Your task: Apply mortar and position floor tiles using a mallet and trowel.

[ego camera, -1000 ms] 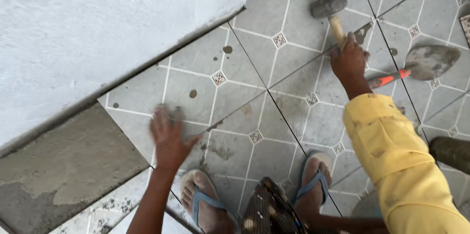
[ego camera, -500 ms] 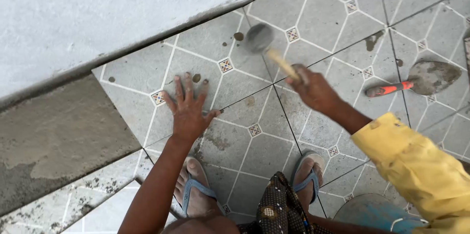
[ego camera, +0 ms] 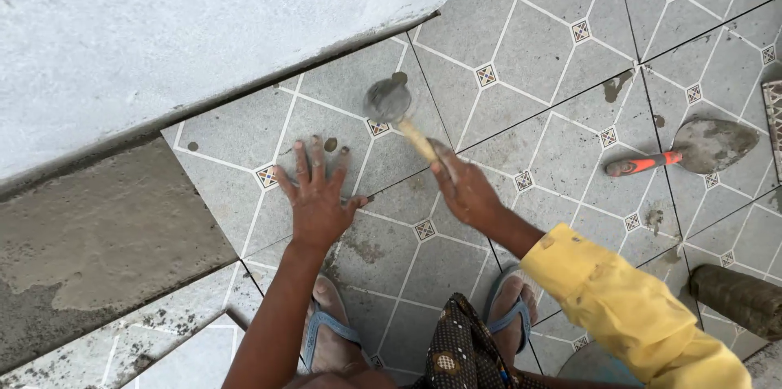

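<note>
My left hand [ego camera: 316, 193] lies flat with fingers spread on a grey patterned floor tile [ego camera: 244, 128] next to the white wall. My right hand [ego camera: 463, 189], in a yellow sleeve, grips the wooden handle of a rubber mallet [ego camera: 389, 102]. The mallet's grey head rests on or just above the same tile, a little right of my left fingertips. My feet in blue sandals [ego camera: 326, 332] stand on the tiles below the hands.
A white plastered wall [ego camera: 163, 22] runs along the upper left. Wet grey mortar bed [ego camera: 98, 234] lies bare to the left of the tile. A trowel with an orange handle [ego camera: 692, 149] lies on the tiles at right. A dark object [ego camera: 737, 295] sits at lower right.
The mallet has swung from the right toward the wall-side tile, and its head is lower and further left. My left hand stays pressed on the tile. The view has shifted slightly.
</note>
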